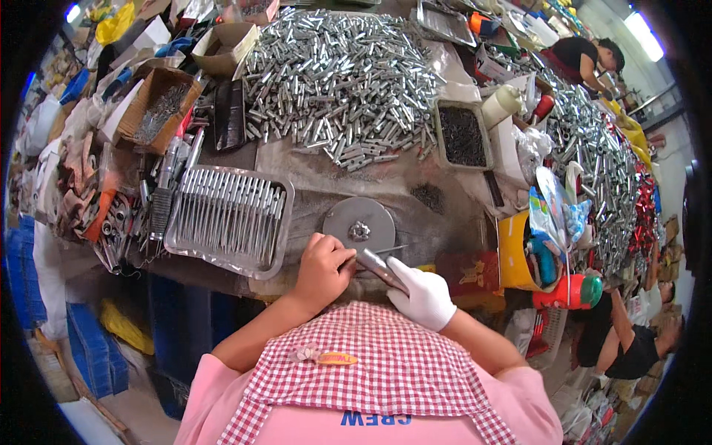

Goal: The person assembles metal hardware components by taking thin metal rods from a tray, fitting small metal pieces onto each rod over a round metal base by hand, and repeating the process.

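Note:
Gripped in my white-gloved right hand (424, 298) is a silvery metal tube (383, 268), slanting up and left. My bare left hand (320, 271) is closed in a pinch beside the tube's upper end; whatever its fingertips hold is too small or hidden to name. A thin metal pin (393, 248) shows just beyond the tube. Directly past both hands lies a round grey disc (337, 220) with a small cluster of shiny metal parts (360, 231) at its centre. Left of my left hand, a metal tray (280, 256) holds a row of slim silvery rods (230, 211).
A large heap of metal tubes (341, 81) covers the far table. Beyond the disc on the right sits a tub of dark small parts (463, 135). A cardboard box (159, 111) stands far left, a yellow container (517, 252) at right. Other people (586, 63) work farther right.

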Demonstrator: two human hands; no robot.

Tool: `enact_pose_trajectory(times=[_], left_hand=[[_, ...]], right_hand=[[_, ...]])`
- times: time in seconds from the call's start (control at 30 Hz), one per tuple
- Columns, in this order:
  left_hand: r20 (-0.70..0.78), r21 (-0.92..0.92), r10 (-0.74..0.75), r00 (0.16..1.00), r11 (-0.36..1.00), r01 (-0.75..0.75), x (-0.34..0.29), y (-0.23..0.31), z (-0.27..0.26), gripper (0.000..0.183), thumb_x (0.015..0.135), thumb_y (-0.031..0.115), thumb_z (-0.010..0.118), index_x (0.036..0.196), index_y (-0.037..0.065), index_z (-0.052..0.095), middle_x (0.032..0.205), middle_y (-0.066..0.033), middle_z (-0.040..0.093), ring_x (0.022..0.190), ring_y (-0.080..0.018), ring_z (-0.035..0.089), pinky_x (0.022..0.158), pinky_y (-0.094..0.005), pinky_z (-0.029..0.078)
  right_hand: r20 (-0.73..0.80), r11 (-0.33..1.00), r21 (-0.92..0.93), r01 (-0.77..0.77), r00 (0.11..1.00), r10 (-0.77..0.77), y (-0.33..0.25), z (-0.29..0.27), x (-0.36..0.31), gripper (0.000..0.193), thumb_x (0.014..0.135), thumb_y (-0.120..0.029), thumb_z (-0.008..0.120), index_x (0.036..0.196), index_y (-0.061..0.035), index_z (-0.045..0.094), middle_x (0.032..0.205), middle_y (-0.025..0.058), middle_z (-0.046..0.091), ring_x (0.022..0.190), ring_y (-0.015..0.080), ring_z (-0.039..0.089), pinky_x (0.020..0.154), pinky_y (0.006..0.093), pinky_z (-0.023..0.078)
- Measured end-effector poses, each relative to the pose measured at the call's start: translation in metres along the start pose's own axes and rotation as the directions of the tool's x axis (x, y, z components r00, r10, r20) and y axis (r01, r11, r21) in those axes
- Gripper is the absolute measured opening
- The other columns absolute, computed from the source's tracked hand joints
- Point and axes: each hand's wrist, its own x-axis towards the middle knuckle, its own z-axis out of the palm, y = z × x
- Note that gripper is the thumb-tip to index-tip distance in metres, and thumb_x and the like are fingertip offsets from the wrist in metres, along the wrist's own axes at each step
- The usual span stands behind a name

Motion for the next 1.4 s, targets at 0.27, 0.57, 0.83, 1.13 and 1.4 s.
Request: enact_pose_trajectory(times=[0.27,0.57,0.83,1.13,1.4], left_hand=[[0.012,-0.011,0.018,1.000,1.000,-0.018,0.003,0.002,-0.003,0.013,0.073,0.006,0.075,0.085,0.003,0.073,0.082,-0.0079,0.059,0.083,-0.0280,0.055,0.073,-0.0389,0.048],[0.003,0.027,0.059,0.998,0.998,-0.059,0.011,0.009,-0.004,0.014,0.068,0.002,0.073,0.081,0.003,0.069,0.080,-0.0099,0.061,0.082,-0.0306,0.057,0.073,-0.0411,0.047],[0.134,-0.562,-0.239,0.962,0.781,0.273,0.018,0.035,-0.018,0.010,0.086,0.000,0.067,0.095,0.001,0.063,0.089,-0.0037,0.067,0.077,-0.0071,0.059,0.069,-0.0230,0.050],[0.138,-0.601,-0.211,0.968,0.759,0.251,0.012,0.039,-0.024,0.048,0.097,0.017,0.065,0.135,-0.004,0.046,0.098,-0.0027,0.057,0.081,-0.0064,0.053,0.071,-0.0208,0.045],[0.046,-0.422,-0.461,0.886,0.795,0.435,0.020,0.017,-0.057,0.047,0.101,0.008,0.052,0.145,-0.002,0.042,0.093,-0.0004,0.054,0.078,-0.0059,0.047,0.071,-0.0206,0.043]], right_hand=[[0.041,0.993,-0.068,-0.101,0.994,0.104,0.008,-0.005,0.004,0.058,0.074,-0.010,0.074,0.128,-0.0010,0.056,0.089,0.0204,0.066,0.079,0.0370,0.068,0.069,0.0399,0.056],[-0.453,0.948,-0.311,-0.070,0.888,-0.083,0.034,-0.028,0.031,0.039,0.072,-0.017,0.073,0.109,-0.0115,0.063,0.096,0.0102,0.063,0.091,0.0346,0.058,0.079,0.0451,0.049],[-0.233,0.982,0.059,0.177,0.959,-0.158,0.006,0.003,0.041,0.015,0.079,-0.014,0.071,0.093,-0.0091,0.070,0.080,0.0102,0.063,0.075,0.0325,0.064,0.066,0.0417,0.052],[-0.100,0.858,0.507,0.080,0.994,-0.033,-0.020,0.007,0.045,0.019,0.085,-0.016,0.067,0.098,-0.0014,0.070,0.089,0.0188,0.068,0.084,0.0370,0.067,0.075,0.0425,0.054],[-0.522,0.995,0.095,-0.023,0.850,0.069,0.051,-0.066,0.069,0.019,0.086,-0.019,0.066,0.099,-0.0054,0.071,0.095,0.0163,0.071,0.088,0.0334,0.068,0.079,0.0398,0.055]])
